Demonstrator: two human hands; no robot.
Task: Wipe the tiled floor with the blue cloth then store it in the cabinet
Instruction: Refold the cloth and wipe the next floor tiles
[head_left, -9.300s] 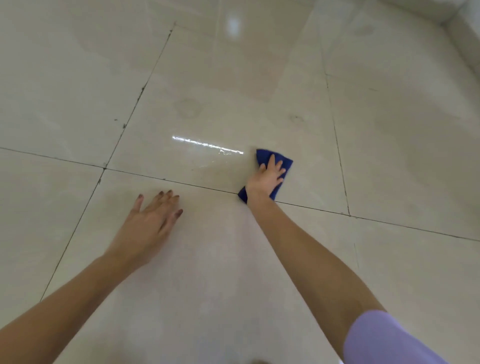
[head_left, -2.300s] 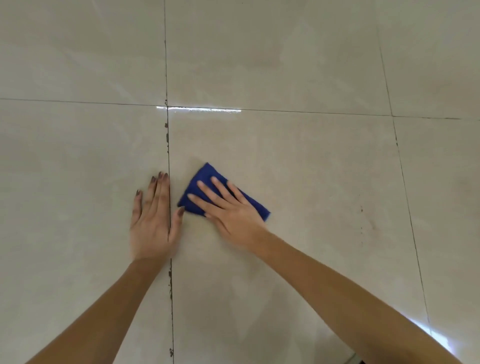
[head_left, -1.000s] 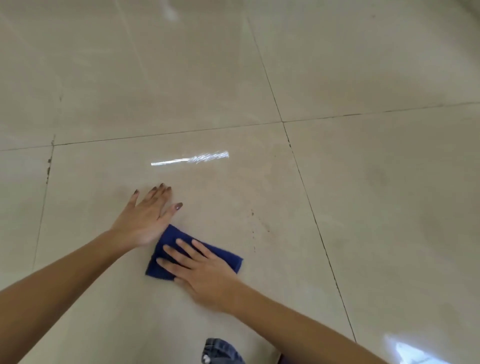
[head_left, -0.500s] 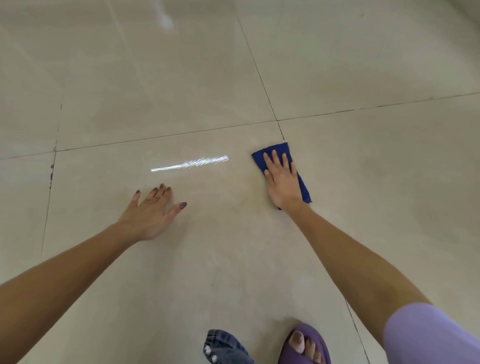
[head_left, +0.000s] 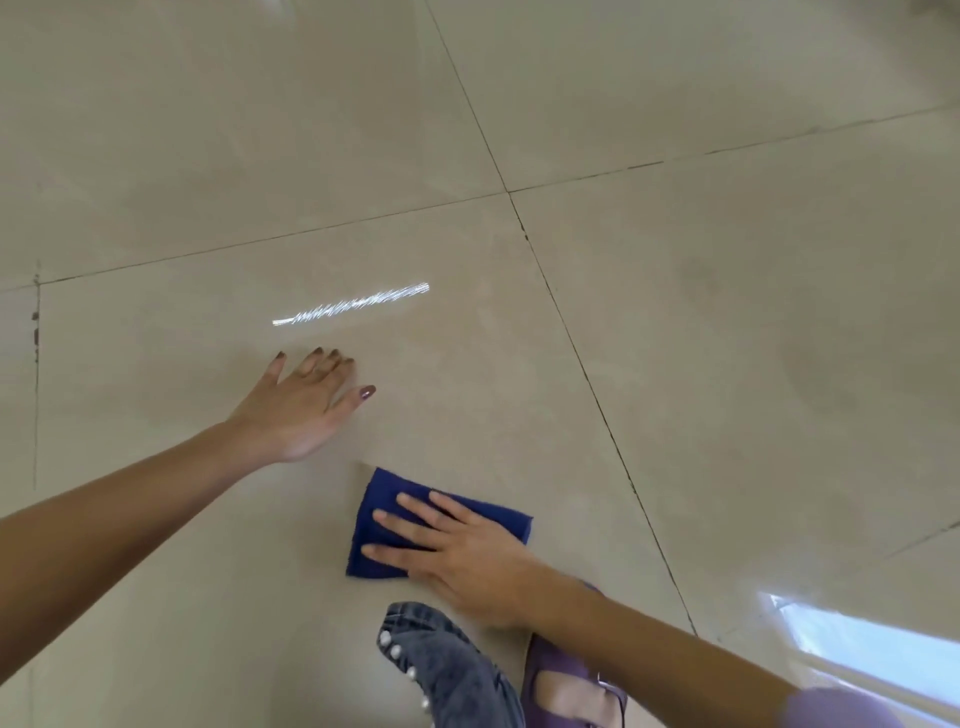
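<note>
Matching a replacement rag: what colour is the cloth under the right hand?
Deep blue, plain with no pattern: the folded blue cloth, seen in the head view.

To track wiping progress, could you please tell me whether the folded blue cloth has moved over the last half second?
Yes. The folded blue cloth slid from beside the tile grout line back toward the person, below the planted left hand.
</note>
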